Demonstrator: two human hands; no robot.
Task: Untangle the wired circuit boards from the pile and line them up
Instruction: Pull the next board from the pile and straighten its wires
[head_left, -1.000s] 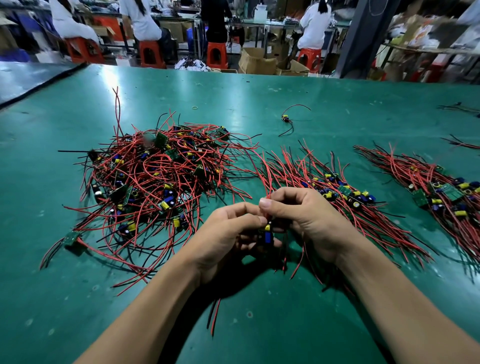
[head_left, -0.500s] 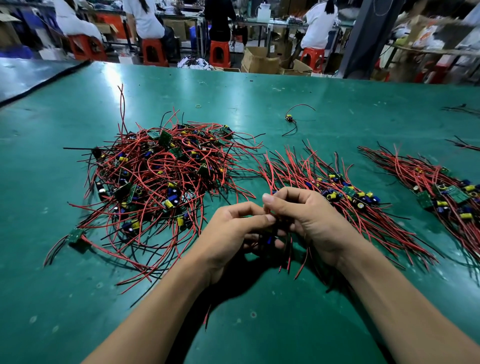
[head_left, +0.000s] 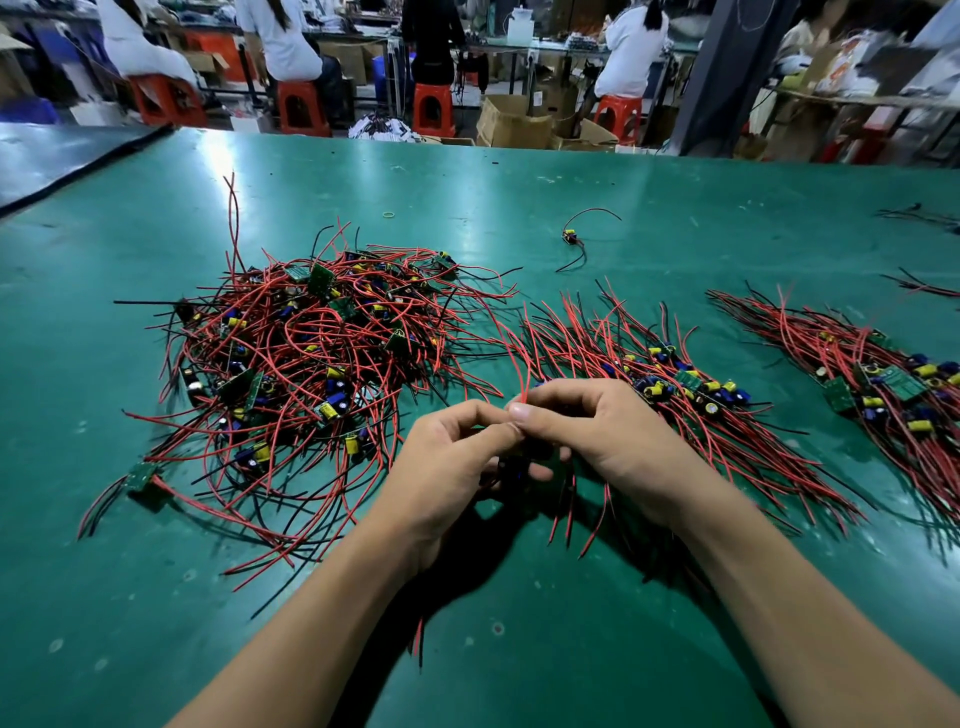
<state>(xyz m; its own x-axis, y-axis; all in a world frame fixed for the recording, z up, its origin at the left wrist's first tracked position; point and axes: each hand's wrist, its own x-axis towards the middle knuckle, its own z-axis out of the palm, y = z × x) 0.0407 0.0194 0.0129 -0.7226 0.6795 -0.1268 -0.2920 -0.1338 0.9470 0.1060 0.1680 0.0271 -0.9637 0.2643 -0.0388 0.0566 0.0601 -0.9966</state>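
Wired circuit boards lie tangled in a pile (head_left: 306, 374) toward the left edge of the surface (head_left: 519, 176); near the front edge the left hand (head_left: 452, 467) and right hand (head_left: 608, 436) meet, both pinching the red leads (head_left: 523, 382) of one board hidden between them; draw leads straight without snagging, then lay them parallel onto the row (head_left: 675, 384) at right; beyond the far edge, workers (head_left: 280, 36) sit on orange stools (head_left: 434, 106).

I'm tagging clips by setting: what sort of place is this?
Probably an electronics assembly workshop: a tangled pile of small green circuit boards with red and black wires lies on a long green-topped workbench, sorted rows beside it, and workers sit on orange plastic stools behind.
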